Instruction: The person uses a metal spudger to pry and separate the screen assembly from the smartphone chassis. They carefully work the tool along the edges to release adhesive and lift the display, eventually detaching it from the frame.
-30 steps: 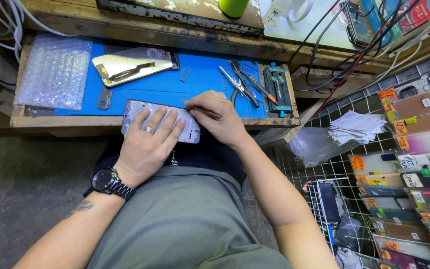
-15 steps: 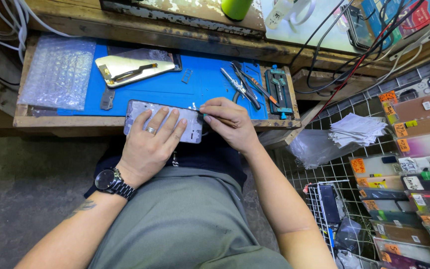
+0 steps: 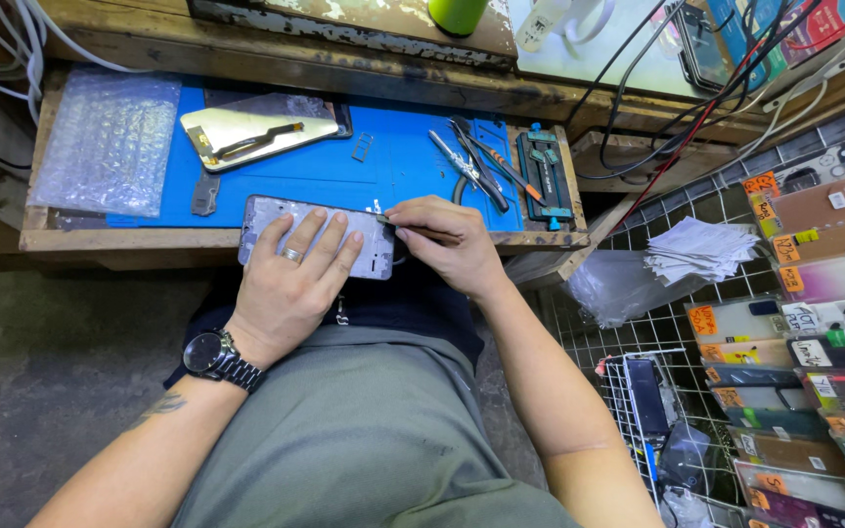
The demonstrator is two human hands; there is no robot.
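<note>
Trousers fill the bottom of the frame, grey-green, with both forearms rising from them toward the middle. Left hand [image 3: 290,284] lies flat on the phone frame [image 3: 317,235], fingers [image 3: 330,249] spread wide and pressing it down; a ring and a wristwatch [image 3: 212,354] show. The phone frame sits at the near edge of the table [image 3: 100,240], centre of the picture, half over the blue mat [image 3: 393,161]. Right hand [image 3: 447,240] comes in from the right, its fingers pressed together around a thin tool [image 3: 413,225], the tip touching the frame's right end. Judging by this, it is the prying or scraping step along that edge, and the next move calls for a steady hold from the left and a light, shallow stroke. Further up the mat, a gold back plate [image 3: 256,132] lies upper left, bubble wrap [image 3: 110,142] beside it, tweezers and pliers [image 3: 471,161] upper centre, and a small blue clamp [image 3: 543,176] just right of them.
</note>
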